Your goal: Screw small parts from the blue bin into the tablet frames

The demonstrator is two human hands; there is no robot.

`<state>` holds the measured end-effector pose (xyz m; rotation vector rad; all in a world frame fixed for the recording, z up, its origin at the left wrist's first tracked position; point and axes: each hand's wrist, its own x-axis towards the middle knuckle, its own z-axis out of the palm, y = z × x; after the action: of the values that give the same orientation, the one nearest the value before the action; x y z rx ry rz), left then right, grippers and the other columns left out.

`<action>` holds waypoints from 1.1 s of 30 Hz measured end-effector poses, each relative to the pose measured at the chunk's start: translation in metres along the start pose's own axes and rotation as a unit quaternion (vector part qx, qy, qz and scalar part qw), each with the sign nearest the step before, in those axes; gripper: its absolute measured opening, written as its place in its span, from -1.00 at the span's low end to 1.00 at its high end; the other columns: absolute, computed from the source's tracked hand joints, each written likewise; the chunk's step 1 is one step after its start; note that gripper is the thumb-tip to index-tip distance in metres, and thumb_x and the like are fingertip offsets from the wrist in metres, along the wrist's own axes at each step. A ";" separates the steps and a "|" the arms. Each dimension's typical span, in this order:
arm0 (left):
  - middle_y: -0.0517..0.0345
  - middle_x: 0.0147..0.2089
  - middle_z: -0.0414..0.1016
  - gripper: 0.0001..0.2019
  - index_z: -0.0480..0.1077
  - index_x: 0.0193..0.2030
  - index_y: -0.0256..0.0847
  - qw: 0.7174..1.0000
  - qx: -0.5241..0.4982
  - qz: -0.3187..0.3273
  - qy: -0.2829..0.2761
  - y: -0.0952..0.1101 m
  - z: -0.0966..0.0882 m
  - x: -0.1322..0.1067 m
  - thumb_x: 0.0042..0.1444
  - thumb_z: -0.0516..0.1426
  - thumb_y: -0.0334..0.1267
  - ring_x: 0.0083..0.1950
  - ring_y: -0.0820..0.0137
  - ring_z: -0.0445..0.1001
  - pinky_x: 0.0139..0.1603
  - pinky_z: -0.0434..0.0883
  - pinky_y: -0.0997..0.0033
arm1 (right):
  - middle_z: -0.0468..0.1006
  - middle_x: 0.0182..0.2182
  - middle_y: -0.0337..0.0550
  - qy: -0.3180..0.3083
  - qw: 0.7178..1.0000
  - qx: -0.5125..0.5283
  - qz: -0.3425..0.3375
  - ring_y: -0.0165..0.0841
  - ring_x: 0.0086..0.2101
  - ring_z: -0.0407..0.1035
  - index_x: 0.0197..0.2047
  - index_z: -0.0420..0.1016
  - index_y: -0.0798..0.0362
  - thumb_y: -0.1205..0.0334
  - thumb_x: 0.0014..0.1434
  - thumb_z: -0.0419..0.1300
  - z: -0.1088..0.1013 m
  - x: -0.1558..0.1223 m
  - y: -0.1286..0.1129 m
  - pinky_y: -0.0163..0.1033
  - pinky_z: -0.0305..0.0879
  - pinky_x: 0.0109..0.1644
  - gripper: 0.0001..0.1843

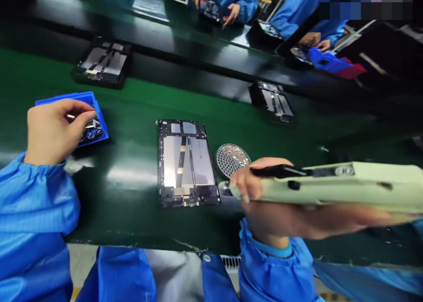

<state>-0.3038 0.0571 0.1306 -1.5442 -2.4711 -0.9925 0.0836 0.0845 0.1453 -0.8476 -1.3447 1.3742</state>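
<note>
An opened tablet chassis (187, 163) lies flat on the dark green bench in front of me, its metal plates and a ribbon cable showing. My right hand (264, 192) is wrapped round a pale green electric screwdriver (337, 185) held sideways, its tip just right of the chassis. My left hand (54, 130) is at the blue parts bin (95, 112) on the left, its fingers pinched on a small pale part I cannot make out. A round perforated screw tray (231, 159) sits between the chassis and my right hand.
Two more opened chassis lie on the green conveyor belt, one at far left (103, 64) and one at far right (275, 101). Across the belt, other people in blue sleeves (231, 2) handle devices. The bench front edge (148, 242) runs close to my body.
</note>
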 end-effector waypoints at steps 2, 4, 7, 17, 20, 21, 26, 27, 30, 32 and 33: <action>0.28 -0.27 0.56 -0.62 0.65 -0.10 -0.29 0.999 -0.040 0.016 -0.007 0.013 0.003 -0.007 0.25 0.20 0.00 -0.25 0.42 0.46 0.21 0.47 0.17 | 0.31 -0.65 -0.24 -0.048 0.998 0.031 0.034 -0.28 -0.65 0.20 -0.23 0.63 -0.08 -0.78 -0.11 0.15 0.021 -0.007 -0.007 -0.10 0.18 -0.56 -0.10; 0.26 -0.26 0.54 -0.71 0.64 -0.09 -0.35 0.996 -0.082 0.025 -0.023 0.024 0.005 -0.014 0.26 0.26 -0.13 -0.23 0.43 0.46 0.24 0.46 0.16 | 0.34 -0.67 -0.25 -0.089 0.993 0.032 0.077 -0.27 -0.64 0.26 -0.25 0.64 -0.05 -0.73 -0.17 0.27 0.035 -0.009 -0.014 -0.09 0.24 -0.52 -0.12; 0.21 -0.21 0.55 -0.71 0.60 0.02 -0.41 0.988 -0.141 0.039 -0.052 0.033 0.006 -0.021 0.29 0.27 -0.22 -0.15 0.37 0.51 0.27 0.47 0.10 | 0.35 -0.67 -0.26 -0.097 0.991 0.025 0.089 -0.28 -0.64 0.27 -0.27 0.62 -0.03 -0.73 -0.18 0.28 0.044 -0.008 -0.018 -0.09 0.25 -0.51 -0.12; 0.17 -0.20 0.50 -0.86 0.55 -0.11 -0.35 0.960 -0.198 0.015 -0.199 0.065 0.003 -0.022 0.38 0.18 -0.32 0.15 0.06 0.58 0.28 0.48 -0.05 | 0.25 -0.68 -0.28 -0.047 0.998 0.026 0.012 -0.32 -0.66 0.15 -0.21 0.67 -0.12 -0.82 -0.03 -0.06 0.040 -0.021 0.014 -0.13 0.13 -0.52 -0.02; 0.19 -0.23 0.50 -0.88 0.49 -0.16 -0.30 0.940 -0.189 0.012 -0.284 0.090 0.004 -0.023 0.40 0.16 -0.30 0.11 0.09 0.61 0.15 0.53 0.11 | 0.27 -0.67 -0.29 -0.049 0.998 0.035 -0.004 -0.33 -0.66 0.15 -0.22 0.65 -0.11 -0.81 0.01 -0.09 0.040 -0.025 0.019 -0.12 0.18 -0.49 -0.03; 0.20 -0.23 0.52 -0.88 0.47 -0.17 -0.28 0.931 -0.193 0.036 -0.308 0.099 0.006 -0.024 0.40 0.17 -0.30 0.09 0.13 0.62 0.12 0.53 0.17 | 0.27 -0.66 -0.29 -0.043 0.998 0.034 -0.004 -0.33 -0.66 0.16 -0.23 0.64 -0.10 -0.80 0.03 -0.09 0.040 -0.025 0.019 -0.13 0.19 -0.49 -0.04; 0.24 -0.35 0.55 -0.94 0.47 -0.23 -0.24 0.843 -0.352 0.157 -0.375 0.138 0.045 -0.045 0.30 0.24 -0.36 -0.22 0.36 0.58 -0.10 0.46 0.40 | 0.32 -0.67 -0.32 -0.055 0.998 0.038 -0.004 -0.35 -0.64 0.22 -0.25 0.62 -0.03 -0.75 0.03 0.07 0.043 -0.021 0.018 -0.17 0.25 -0.46 -0.10; 0.25 -0.38 0.53 -0.94 0.48 -0.25 -0.24 0.824 -0.385 0.158 -0.384 0.144 0.056 -0.052 0.28 0.25 -0.37 -0.29 0.40 0.54 -0.17 0.43 0.43 | 0.34 -0.67 -0.32 -0.058 0.997 0.044 -0.005 -0.35 -0.64 0.24 -0.25 0.62 -0.02 -0.75 0.01 0.08 0.043 -0.021 0.017 -0.17 0.25 -0.45 -0.09; 0.27 -0.45 0.47 -0.92 0.46 -0.29 -0.24 0.796 -0.424 0.112 -0.416 0.152 0.089 -0.074 0.24 0.23 -0.43 -0.39 0.46 0.43 -0.29 0.35 0.47 | 0.38 -0.67 -0.29 -0.060 0.997 0.056 -0.008 -0.34 -0.64 0.27 -0.22 0.67 -0.02 -0.73 -0.01 0.14 0.037 -0.024 0.015 -0.15 0.29 -0.44 -0.11; 0.25 -0.45 0.45 -0.92 0.46 -0.30 -0.24 0.792 -0.426 0.084 -0.429 0.151 0.105 -0.085 0.22 0.20 -0.45 -0.39 0.46 0.41 -0.31 0.35 0.47 | 0.39 -0.69 -0.31 -0.083 0.995 0.060 -0.014 -0.34 -0.69 0.25 -0.13 0.70 -0.06 -0.57 0.12 0.24 0.025 -0.025 0.011 -0.13 0.30 -0.45 -0.27; 0.24 -0.44 0.45 -0.93 0.47 -0.29 -0.24 0.789 -0.431 0.076 -0.431 0.148 0.110 -0.089 0.22 0.18 -0.44 -0.39 0.45 0.41 -0.31 0.37 0.46 | 0.38 -0.72 -0.33 -0.094 0.993 0.062 -0.018 -0.34 -0.72 0.22 -0.10 0.71 -0.09 -0.48 0.18 0.26 0.017 -0.025 0.009 -0.12 0.30 -0.46 -0.37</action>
<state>-0.1075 0.0911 0.0823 -2.9938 -2.3073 -1.8729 0.0729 0.0568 0.1350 -0.6199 -1.3931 1.5229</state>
